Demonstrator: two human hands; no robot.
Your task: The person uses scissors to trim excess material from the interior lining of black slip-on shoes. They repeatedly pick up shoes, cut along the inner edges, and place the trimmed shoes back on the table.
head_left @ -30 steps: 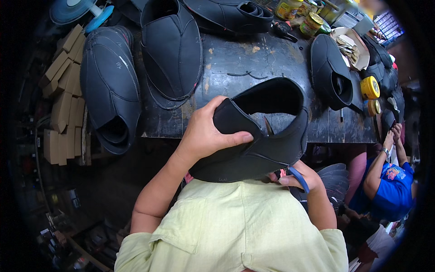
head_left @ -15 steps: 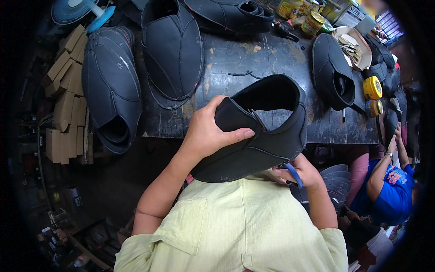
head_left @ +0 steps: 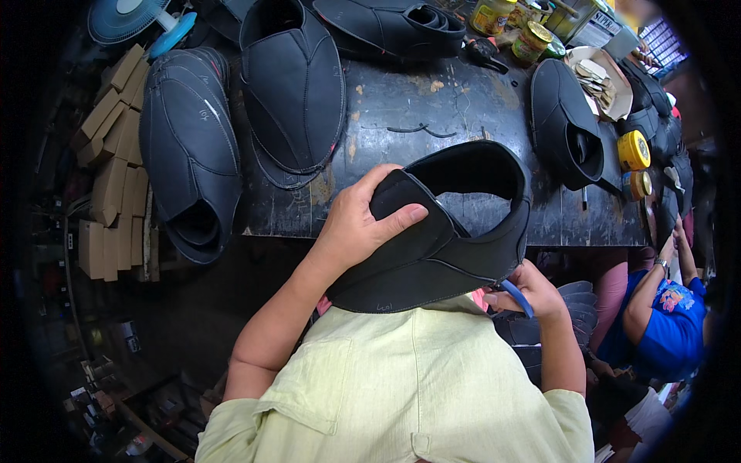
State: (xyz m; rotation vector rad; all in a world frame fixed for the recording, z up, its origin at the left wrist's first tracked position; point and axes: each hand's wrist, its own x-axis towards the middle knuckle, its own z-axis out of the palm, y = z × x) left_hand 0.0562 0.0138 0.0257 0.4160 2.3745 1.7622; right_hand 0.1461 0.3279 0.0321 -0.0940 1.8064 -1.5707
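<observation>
In front of my chest is a black shoe upper (head_left: 432, 255), its round opening tilted up and away from me. My left hand (head_left: 359, 220) grips its side, thumb on the outer face and fingers tucked behind. At the upper's lower right edge, my right hand (head_left: 536, 292) is closed around blue-handled scissors (head_left: 515, 298); their blades are mostly hidden under the upper. On the dark table (head_left: 432, 100) beyond lies a short piece of black cord (head_left: 421, 130).
More black shoe uppers stand left (head_left: 189, 147), at the back (head_left: 293, 85) and right (head_left: 567, 123). A tray of small pale pieces (head_left: 598, 85), a yellow jar (head_left: 634, 150) and a blue fan (head_left: 127, 19) sit around. A co-worker in blue (head_left: 668, 324) is at the right.
The shoe upper has shifted slightly right and toward me, with its opening turned a little. My right hand and the scissors have moved right along its edge.
</observation>
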